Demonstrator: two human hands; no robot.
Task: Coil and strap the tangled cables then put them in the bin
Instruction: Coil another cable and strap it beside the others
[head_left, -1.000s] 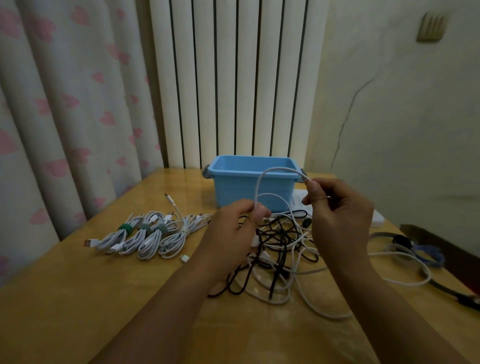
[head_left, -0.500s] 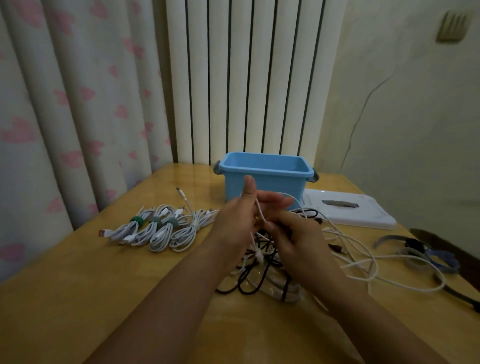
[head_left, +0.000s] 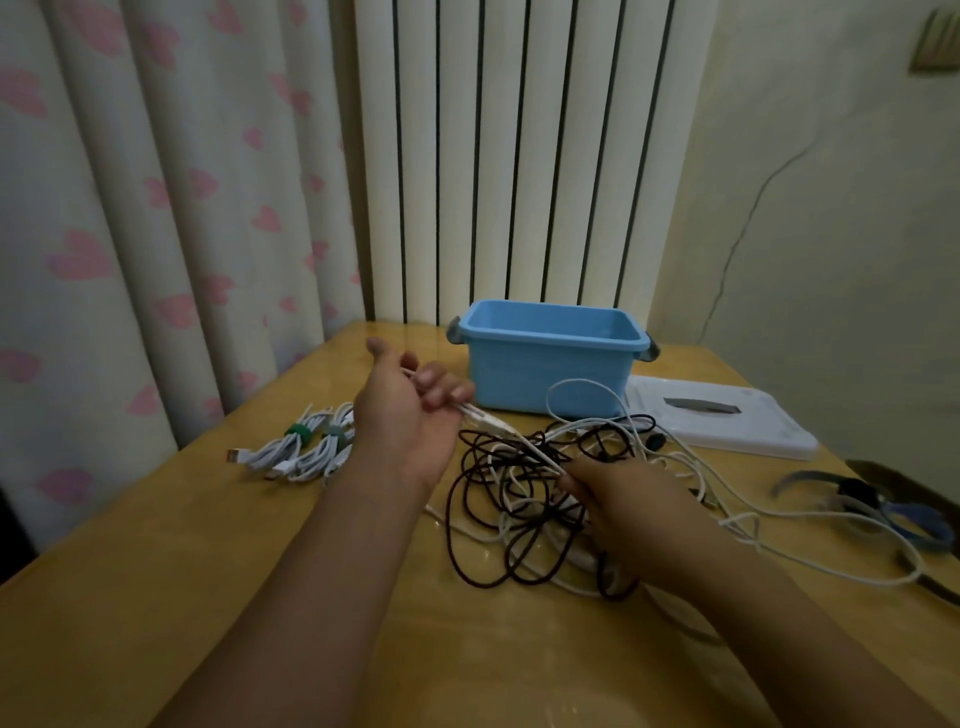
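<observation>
Your left hand (head_left: 410, 410) curls its fingers round a white cable (head_left: 498, 428) (thumb spread out); your right hand (head_left: 618, 493) pinches it over the tangle (head_left: 519, 519).

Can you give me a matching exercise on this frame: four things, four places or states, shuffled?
Things:
1. blue bin
2. strapped white cable bundles
3. white lid
4. white cable

Places or states:
A. flat on the table, right of the bin
B. stretched between the left hand and the right hand
C. open, at the table's far edge
D. on the table, left of the left hand

Pairs: 1-C, 2-D, 3-A, 4-B
</observation>
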